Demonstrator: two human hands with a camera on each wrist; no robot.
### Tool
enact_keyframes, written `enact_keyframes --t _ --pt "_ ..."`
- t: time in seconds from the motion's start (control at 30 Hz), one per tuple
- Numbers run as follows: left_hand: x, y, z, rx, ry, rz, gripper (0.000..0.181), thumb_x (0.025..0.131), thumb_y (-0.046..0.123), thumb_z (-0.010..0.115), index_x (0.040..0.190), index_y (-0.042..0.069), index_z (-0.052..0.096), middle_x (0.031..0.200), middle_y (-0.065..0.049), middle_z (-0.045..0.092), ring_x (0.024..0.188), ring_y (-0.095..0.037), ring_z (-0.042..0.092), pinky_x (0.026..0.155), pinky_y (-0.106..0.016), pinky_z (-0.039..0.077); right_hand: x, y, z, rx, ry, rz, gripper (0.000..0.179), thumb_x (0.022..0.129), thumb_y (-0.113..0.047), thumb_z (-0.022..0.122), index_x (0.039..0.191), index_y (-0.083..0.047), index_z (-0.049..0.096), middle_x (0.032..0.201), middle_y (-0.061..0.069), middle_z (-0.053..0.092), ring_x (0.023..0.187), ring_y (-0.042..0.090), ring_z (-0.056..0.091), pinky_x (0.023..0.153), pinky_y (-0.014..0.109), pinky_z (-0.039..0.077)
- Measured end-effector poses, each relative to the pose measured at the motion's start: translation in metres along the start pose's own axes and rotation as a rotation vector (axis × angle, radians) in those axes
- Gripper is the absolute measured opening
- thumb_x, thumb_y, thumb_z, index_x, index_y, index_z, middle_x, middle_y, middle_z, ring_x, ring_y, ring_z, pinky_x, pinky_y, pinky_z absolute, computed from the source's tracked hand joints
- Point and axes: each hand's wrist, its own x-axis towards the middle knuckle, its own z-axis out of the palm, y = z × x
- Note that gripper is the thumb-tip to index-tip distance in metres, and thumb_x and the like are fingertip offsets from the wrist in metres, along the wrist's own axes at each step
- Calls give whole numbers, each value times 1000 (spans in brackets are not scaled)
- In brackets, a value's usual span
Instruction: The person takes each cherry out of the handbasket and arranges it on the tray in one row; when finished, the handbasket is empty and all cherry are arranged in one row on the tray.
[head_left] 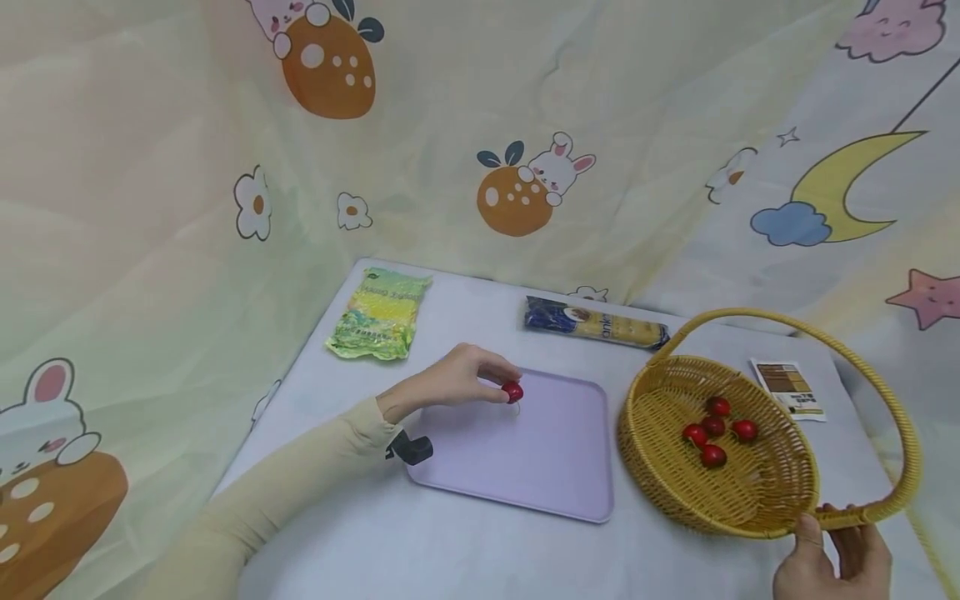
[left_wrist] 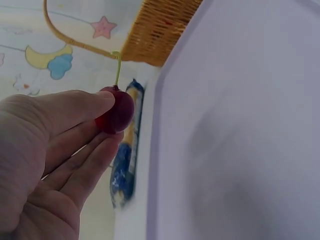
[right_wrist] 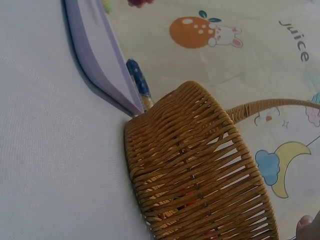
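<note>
Between thumb and fingertips, my left hand [head_left: 465,375] pinches a dark red cherry [head_left: 513,392]. In the left wrist view the cherry [left_wrist: 119,111] has a thin green stem pointing up. Below this hand lies a flat lilac tray [head_left: 525,454] with a low rim. My right hand [head_left: 832,558] grips the near end of a wicker basket [head_left: 667,467] where its handle meets the rim. Several red cherries [head_left: 712,456] lie on the basket's floor. The right wrist view shows the woven basket side [right_wrist: 195,160], slightly tilted, and only a fingertip of that hand.
A green and yellow packet [head_left: 380,312] lies at the back left of the white table [head_left: 360,533]. Behind the tray is a long blue and yellow noodle packet [head_left: 596,323]. A small white and brown sachet [head_left: 789,389] sits right of the basket. Printed cloth hangs around the table.
</note>
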Motion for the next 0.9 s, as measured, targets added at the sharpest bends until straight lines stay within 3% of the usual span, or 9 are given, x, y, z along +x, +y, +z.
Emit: enact_keyframes --t 0.27,0.53,0.9 --pt "-15 -22 -9 -20 7 -42 38 90 11 83 127 7 75 120 -2 78 111 -12 74 95 -25 59 2 -1 -1 1 6 -12 51 109 -28 50 158 -37 38 155 -4 50 146 4 44 122 35 38" --pt "-31 -42 -17 -38 2 -89 36 88 6 82 124 5 75 120 -6 78 112 -17 75 94 -25 59 2 -3 -1 -12 -24 34 52 110 -30 47 160 -38 33 161 -3 46 151 7 39 124 35 35" --pt "-43 -57 -29 90 -51 -86 36 87 6 82 123 5 76 119 -7 78 110 -16 75 94 -25 59 2 0 0 -30 -29 31 53 110 -32 44 161 -35 31 163 -1 43 153 8 38 123 33 36"
